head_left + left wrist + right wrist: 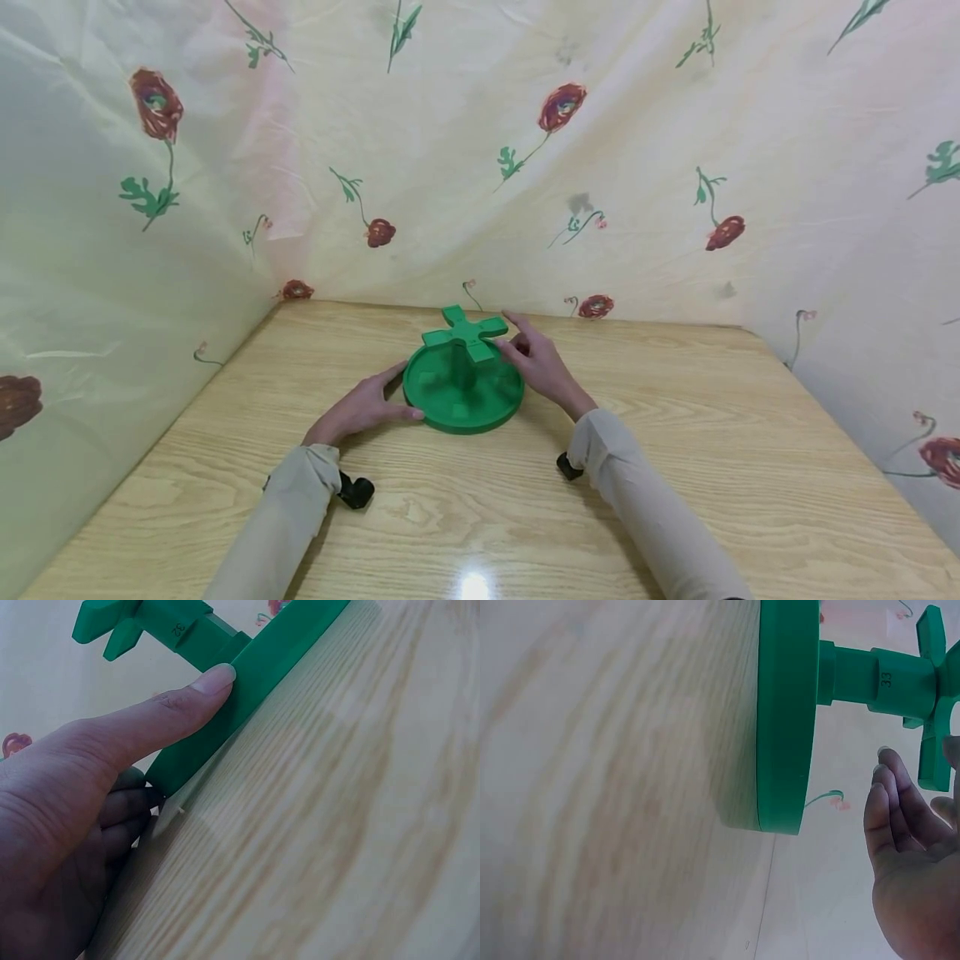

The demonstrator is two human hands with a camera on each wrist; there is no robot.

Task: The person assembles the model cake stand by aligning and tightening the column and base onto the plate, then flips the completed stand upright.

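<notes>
Green stand in one standing piece: round base (pixel 461 419) flat on the desk (pixel 720 433), near the far edge, a little closer to the far left corner than the far right. Post (pixel 462 371) rises from the middle of the base; four-armed cross (pixel 467 332) sits on top, level or nearly so.

Left hand (pixel 363 408) at the left of the base: thumb and fingers spread along the rim and bent against it, gripping it.

Right hand (pixel 547 368) at the cross arm that points right: thumb and forefinger apart, one either side of its end. Cannot tell whether they pinch it. Other fingers loosely bent, clear of the base.

Progress, my judgement: base, post and cross look joined, so assembly seems mostly done. Whether the cross is fully seated, cannot tell. Left: neither hand is yet away from the stand.
</notes>
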